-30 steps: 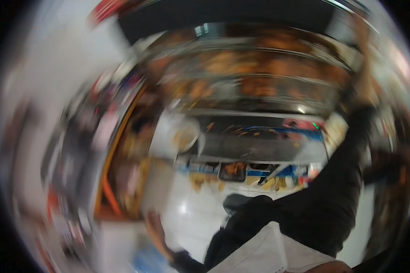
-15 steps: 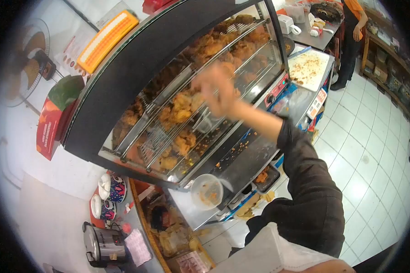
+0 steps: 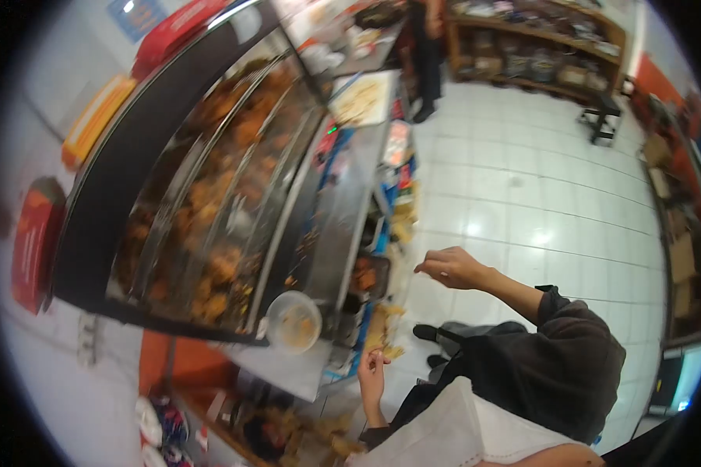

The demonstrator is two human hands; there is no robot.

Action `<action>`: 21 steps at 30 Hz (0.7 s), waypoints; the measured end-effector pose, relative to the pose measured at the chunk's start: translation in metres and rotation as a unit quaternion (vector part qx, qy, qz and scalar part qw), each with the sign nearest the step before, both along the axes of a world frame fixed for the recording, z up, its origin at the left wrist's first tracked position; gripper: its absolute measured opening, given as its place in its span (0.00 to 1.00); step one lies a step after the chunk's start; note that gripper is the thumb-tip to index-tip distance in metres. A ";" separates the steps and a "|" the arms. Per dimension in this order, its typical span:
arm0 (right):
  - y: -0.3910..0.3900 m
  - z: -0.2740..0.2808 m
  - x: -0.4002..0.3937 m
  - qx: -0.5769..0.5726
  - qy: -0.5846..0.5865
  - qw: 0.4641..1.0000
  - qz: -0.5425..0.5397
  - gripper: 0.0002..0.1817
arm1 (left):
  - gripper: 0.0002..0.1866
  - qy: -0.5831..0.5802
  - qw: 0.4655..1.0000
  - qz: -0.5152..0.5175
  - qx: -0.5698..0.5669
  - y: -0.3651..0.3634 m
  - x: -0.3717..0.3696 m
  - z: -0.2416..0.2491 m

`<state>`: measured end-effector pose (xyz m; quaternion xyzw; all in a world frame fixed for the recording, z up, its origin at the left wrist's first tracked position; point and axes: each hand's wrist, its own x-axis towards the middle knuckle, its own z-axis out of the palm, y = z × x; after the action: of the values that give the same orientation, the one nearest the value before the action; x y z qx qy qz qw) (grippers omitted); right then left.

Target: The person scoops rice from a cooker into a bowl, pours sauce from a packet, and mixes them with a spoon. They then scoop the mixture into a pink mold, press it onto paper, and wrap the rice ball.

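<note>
My right hand (image 3: 453, 268) hangs in the air over the tiled floor, right of the counter. Its fingers are curled together, and no object shows in them. Lower down, beside the counter's near end, my left hand (image 3: 372, 371) is raised with its fingers bent in, and nothing is visible there either. The nearest things are a round clear plastic tub (image 3: 294, 321) with crumbs in it and a dark tray (image 3: 368, 276) of brown food bits. Left of them stands a glass-fronted display cabinet (image 3: 89, 233) with fried chicken (image 3: 214, 272) on its wire racks.
A white crumb-covered tray (image 3: 360, 100) sits at the counter's far end. Beyond it stands another person (image 3: 425, 62) in dark trousers. Wooden shelves (image 3: 522, 82) and a black stool (image 3: 602, 117) line the back. Pale floor tiles (image 3: 522, 194) stretch to the right.
The view has turned right, showing more floor. My right hand has moved from in front of the cabinet's racks out over the floor. My left hand has come into view.
</note>
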<state>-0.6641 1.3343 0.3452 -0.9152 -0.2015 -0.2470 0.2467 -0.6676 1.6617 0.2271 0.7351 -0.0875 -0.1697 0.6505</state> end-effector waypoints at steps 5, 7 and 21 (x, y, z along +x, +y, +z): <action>-0.077 0.034 -0.152 0.039 -0.051 0.966 -0.251 0.07 | 0.09 -0.095 0.952 -0.284 0.070 -0.119 -0.006 0.037; -0.088 0.025 -0.217 0.065 -0.055 0.944 -0.318 0.08 | 0.09 -0.111 0.930 -0.339 0.091 -0.170 -0.027 0.066; -0.117 -0.025 -0.684 0.104 -0.053 0.599 -0.792 0.08 | 0.09 -0.072 0.655 -0.752 -0.017 -0.542 -0.406 0.014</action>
<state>-1.3483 1.2169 0.3202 -0.6691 0.6171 -0.4125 0.0363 -1.0737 1.1202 0.2411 0.4173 -0.6595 -0.5458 0.3049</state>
